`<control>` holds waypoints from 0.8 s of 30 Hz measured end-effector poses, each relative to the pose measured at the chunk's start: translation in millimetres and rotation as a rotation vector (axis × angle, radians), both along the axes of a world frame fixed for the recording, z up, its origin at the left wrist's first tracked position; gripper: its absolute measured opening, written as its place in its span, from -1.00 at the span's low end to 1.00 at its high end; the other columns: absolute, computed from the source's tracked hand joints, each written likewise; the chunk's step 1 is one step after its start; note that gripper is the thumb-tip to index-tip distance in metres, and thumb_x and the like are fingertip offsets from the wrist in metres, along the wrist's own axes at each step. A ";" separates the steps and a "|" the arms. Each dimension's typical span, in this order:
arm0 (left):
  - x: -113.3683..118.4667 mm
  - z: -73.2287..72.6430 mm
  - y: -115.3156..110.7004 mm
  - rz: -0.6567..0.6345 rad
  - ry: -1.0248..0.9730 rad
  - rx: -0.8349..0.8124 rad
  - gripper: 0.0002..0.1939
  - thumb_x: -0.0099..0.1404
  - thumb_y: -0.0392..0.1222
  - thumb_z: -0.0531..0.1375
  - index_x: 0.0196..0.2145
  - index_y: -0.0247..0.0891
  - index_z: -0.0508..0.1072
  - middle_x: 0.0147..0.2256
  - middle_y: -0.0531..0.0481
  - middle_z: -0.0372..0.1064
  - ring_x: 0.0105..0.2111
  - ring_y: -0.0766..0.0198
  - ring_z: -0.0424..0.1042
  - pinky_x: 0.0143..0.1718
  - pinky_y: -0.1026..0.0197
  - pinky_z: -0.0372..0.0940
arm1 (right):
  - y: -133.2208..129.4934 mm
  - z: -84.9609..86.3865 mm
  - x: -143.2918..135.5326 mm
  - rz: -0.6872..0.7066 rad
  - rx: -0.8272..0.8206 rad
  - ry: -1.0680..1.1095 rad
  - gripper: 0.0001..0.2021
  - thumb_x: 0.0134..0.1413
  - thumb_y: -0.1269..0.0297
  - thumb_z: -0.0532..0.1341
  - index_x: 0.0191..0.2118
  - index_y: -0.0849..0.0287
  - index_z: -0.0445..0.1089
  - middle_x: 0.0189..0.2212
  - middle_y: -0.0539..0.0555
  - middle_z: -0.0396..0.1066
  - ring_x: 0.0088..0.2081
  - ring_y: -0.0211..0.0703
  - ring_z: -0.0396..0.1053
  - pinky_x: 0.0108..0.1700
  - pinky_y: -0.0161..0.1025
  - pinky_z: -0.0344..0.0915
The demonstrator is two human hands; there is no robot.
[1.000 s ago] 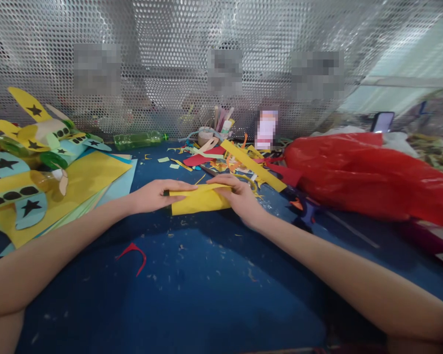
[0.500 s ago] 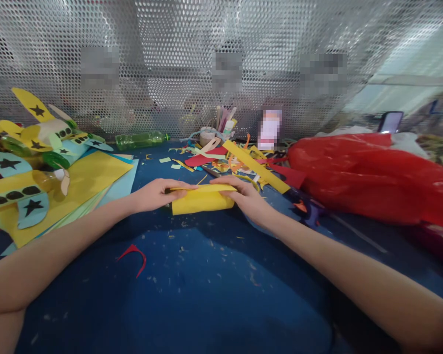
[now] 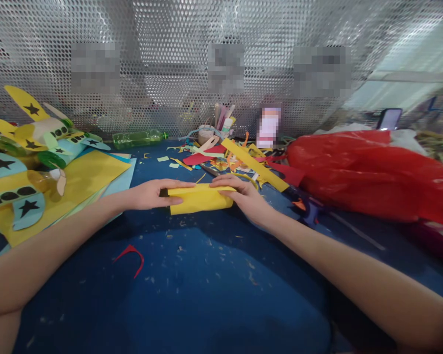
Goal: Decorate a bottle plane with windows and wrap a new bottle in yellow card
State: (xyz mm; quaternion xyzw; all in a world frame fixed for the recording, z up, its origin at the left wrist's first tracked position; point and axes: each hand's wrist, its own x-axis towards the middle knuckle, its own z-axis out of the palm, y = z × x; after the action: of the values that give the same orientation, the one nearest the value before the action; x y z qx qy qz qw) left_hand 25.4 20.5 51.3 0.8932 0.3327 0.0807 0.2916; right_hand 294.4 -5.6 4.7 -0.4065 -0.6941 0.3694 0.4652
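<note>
A sheet of yellow paper (image 3: 201,202) is rolled into a short tube lying crosswise over the blue table. My left hand (image 3: 157,194) grips its left end, thumb in front and fingers along the top. Around the right end my right hand (image 3: 239,194) is closed, fingers on the upper edge and thumb on the near face. Something dark shows at the tube's left end, mostly hidden by my left hand; what lies inside cannot be made out. Just behind the roll are scissors (image 3: 209,170), partly covered by paper scraps.
Left are bottle-and-paper aeroplanes (image 3: 13,196) on coloured sheets (image 3: 92,172). Behind lie a green bottle (image 3: 138,139), a cup of sticks (image 3: 206,133), a phone (image 3: 269,128) and a yellow strip (image 3: 256,164). A red plastic bag (image 3: 354,172) fills the right; a red scrap (image 3: 133,250) lies in front.
The raised upper flap of the yellow paper now lies down against the roll. My left thumb has come onto the near face, and my right fingers have shifted left along the top.
</note>
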 end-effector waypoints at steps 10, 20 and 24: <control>-0.8 -1.7 -2.6 0.062 -0.041 -0.052 -0.50 0.34 0.10 0.04 0.21 0.05 0.20 0.25 0.14 0.08 0.20 0.17 0.16 0.17 0.15 0.10 | -0.3 16.4 24.3 -0.045 0.243 -0.480 -0.62 0.08 0.17 0.19 0.06 0.00 0.38 0.13 0.11 0.29 0.16 0.02 0.21 0.19 0.06 0.11; 1.6 -8.3 -13.3 0.137 -0.127 0.034 -0.48 0.31 0.16 0.05 0.19 0.07 0.24 0.21 0.17 0.16 0.19 0.13 0.19 0.19 0.12 0.10 | -55.0 36.8 129.3 -0.817 -0.330 -1.310 -0.48 0.01 -0.17 0.16 -0.73 0.10 0.18 -0.64 0.16 0.32 -0.53 0.02 0.33 -0.45 -0.14 0.12; 2.1 -8.1 -14.7 0.139 -0.117 0.058 -0.48 0.31 0.16 0.06 0.19 0.08 0.24 0.20 0.18 0.17 0.17 0.14 0.21 0.18 0.13 0.12 | -62.9 28.6 133.9 -0.807 -0.390 -1.217 -0.45 0.01 -0.17 0.16 -0.78 0.10 0.19 -0.69 0.13 0.30 -0.59 -0.05 0.28 -0.46 -0.16 0.08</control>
State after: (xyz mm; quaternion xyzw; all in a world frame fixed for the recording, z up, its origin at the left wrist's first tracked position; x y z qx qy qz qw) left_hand 27.5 5.8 43.2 0.8698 0.3737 0.1624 0.2782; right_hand 428.3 -68.5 33.3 -0.8363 -0.5479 -0.0031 0.0186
